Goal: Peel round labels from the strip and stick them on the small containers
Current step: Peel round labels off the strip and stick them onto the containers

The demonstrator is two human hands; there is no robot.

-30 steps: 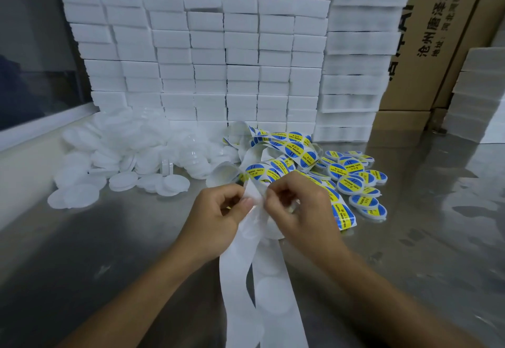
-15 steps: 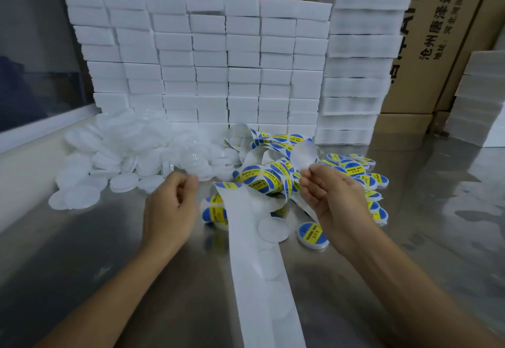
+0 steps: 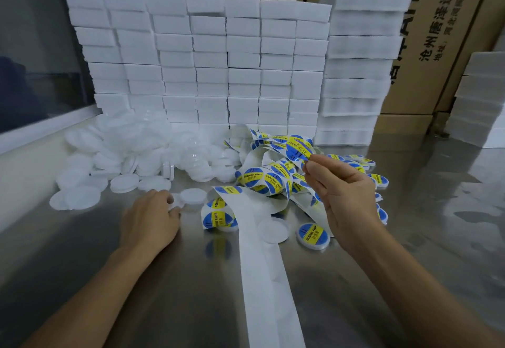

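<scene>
Looking over the steel worktop (image 3: 82, 279), I see the big heap of plain white containers (image 3: 131, 145) near its back left, and the label strip (image 3: 262, 279) running from the front edge to the tangle in the middle. I think the step is getting a peeled label onto a pot. My right hand (image 3: 344, 197) pinches one round label (image 3: 299, 153) above the tangle. My left hand (image 3: 150, 219) presses on a small container (image 3: 192, 196); I can't tell if its fingers grip it. Next, bring the label down flat on it. The sticky side is hidden.
</scene>
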